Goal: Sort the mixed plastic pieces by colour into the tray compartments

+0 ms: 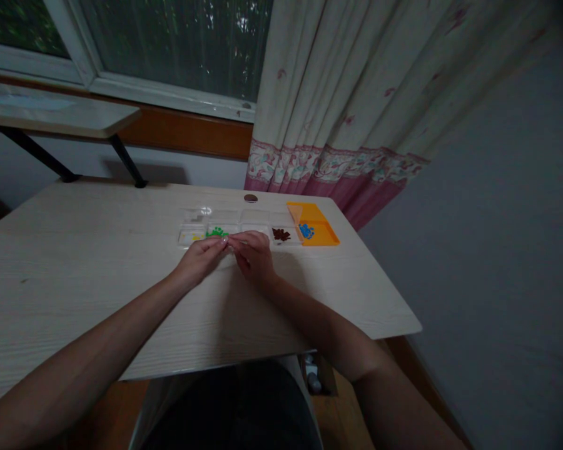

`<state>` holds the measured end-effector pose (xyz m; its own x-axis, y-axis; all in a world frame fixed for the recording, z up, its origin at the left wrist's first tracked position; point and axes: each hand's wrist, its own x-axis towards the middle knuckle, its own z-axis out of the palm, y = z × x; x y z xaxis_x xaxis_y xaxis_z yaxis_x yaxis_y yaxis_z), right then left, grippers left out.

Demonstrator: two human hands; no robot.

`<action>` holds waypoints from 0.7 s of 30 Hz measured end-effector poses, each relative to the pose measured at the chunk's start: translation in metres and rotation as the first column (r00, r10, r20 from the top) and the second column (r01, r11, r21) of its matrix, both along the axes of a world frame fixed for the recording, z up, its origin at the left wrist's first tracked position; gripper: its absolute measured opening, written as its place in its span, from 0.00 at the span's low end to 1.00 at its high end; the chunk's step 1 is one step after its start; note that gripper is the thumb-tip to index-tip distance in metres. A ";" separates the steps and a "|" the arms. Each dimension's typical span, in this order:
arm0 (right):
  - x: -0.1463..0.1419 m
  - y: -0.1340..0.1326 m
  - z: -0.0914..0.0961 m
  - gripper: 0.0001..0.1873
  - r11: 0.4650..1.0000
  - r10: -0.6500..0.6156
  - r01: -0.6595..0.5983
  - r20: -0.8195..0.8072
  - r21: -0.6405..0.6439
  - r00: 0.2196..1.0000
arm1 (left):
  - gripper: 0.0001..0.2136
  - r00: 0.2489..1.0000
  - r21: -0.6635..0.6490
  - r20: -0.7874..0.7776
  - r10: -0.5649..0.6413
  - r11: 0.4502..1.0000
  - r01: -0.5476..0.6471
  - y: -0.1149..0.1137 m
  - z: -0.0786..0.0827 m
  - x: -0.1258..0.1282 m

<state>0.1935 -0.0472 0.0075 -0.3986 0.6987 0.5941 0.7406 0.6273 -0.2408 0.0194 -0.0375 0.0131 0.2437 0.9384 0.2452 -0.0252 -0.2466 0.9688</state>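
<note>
My left hand [202,257] and my right hand [256,255] meet fingertip to fingertip just above the front edge of a row of small clear boxes. Both are closed in a pinch, and whatever sits between the fingers is too small to make out. Right behind the fingertips lie green beads [217,232] in one clear compartment. To their left, a few yellow pieces [196,237] rest in another. Small brown pieces [281,234] fill part of a compartment right of my right hand, which partly hides the compartment between. Clear lids [226,216] stand open behind.
An orange tray [326,234] with blue beads [306,231] stands at the row's right end. A dark round object [250,198] lies near the table's back edge. At back left, a raised shelf [65,112] stands on black legs. A curtain [328,125] hangs behind the table [98,250].
</note>
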 end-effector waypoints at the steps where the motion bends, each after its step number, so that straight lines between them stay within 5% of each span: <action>1: -0.001 0.000 0.000 0.19 0.999 0.041 -0.041 0.008 0.005 0.999 | 0.18 0.999 -0.014 0.031 0.023 1.000 -0.022 0.001 0.001 -0.002; 6: -0.004 0.001 -0.003 0.25 0.998 0.068 -0.069 0.071 0.005 0.995 | 0.13 0.974 0.147 -0.102 0.202 0.971 -0.187 0.014 0.005 -0.018; 11: -0.002 0.005 -0.011 0.19 0.997 -0.056 0.064 0.150 -0.050 0.987 | 0.09 0.832 0.386 -0.247 0.496 0.838 -0.385 0.034 0.003 -0.046; 15: -0.002 0.007 -0.016 0.15 0.992 -0.077 0.093 0.175 -0.087 0.982 | 0.11 0.728 0.504 -0.318 0.607 0.758 -0.413 0.048 -0.002 -0.067; 21: -0.003 0.008 -0.015 0.08 0.989 -0.086 0.100 0.126 -0.113 0.988 | 0.12 0.661 0.565 -0.415 0.626 0.746 -0.352 0.057 -0.015 -0.073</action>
